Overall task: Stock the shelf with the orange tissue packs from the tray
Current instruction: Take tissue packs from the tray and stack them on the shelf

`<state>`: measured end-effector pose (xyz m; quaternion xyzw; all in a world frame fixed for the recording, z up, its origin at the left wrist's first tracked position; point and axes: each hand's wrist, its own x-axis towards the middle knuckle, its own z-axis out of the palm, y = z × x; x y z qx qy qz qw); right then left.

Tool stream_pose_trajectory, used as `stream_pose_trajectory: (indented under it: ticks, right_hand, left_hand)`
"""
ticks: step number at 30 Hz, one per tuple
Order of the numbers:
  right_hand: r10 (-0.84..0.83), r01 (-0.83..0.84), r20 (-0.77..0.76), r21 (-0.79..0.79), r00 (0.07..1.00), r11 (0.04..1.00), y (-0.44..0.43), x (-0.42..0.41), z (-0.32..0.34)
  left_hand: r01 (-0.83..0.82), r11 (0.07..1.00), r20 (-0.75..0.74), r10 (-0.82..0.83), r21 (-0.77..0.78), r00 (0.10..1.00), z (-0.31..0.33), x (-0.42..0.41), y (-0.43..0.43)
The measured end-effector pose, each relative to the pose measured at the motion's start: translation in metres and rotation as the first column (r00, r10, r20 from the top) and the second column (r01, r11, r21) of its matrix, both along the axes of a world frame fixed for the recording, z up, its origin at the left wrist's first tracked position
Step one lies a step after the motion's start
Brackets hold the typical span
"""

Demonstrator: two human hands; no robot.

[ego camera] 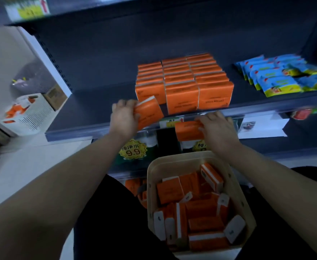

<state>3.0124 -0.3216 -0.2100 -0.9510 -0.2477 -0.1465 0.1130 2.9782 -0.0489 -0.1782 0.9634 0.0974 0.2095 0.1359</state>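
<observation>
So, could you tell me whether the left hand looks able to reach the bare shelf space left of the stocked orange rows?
Probably yes. The left hand holds its orange pack over the front edge of the shelf, right beside the stocked rows, and nothing stands in that space.

Retail shop: dark blue metal display shelf, yellow starburst price sign reading 9.9, blue-and-yellow plastic packets ranked in rows.

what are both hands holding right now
Left hand: grips a tilted orange tissue pack.
Right hand: grips a second orange pack.
</observation>
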Motion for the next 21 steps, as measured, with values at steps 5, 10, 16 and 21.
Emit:
stream_pose_trajectory:
  ticks: [5,10,16,21]
  right_hand:
    - [0.023,-0.023,0.024,0.023,0.999,0.999,0.012,0.016,0.010]
    - [0.049,-0.049,0.005,0.037,0.999,0.998,0.023,0.032,0.014]
    - [0.114,-0.115,0.010,0.069,0.993,0.991,0.040,0.039,0.026]
    - [0.161,-0.163,0.023,0.087,0.987,0.983,0.061,0.040,0.033]
  left_hand:
    - [-0.065,0.998,-0.038,0.065,0.018,0.997,0.020,0.041,0.011]
    - [-0.002,0.999,-0.089,0.005,0.033,0.996,0.022,0.088,0.017]
    - [0.081,0.995,-0.086,-0.077,0.050,0.993,0.020,0.122,0.020]
    - [0.088,0.991,-0.041,-0.093,-0.105,0.995,0.010,0.126,0.028]
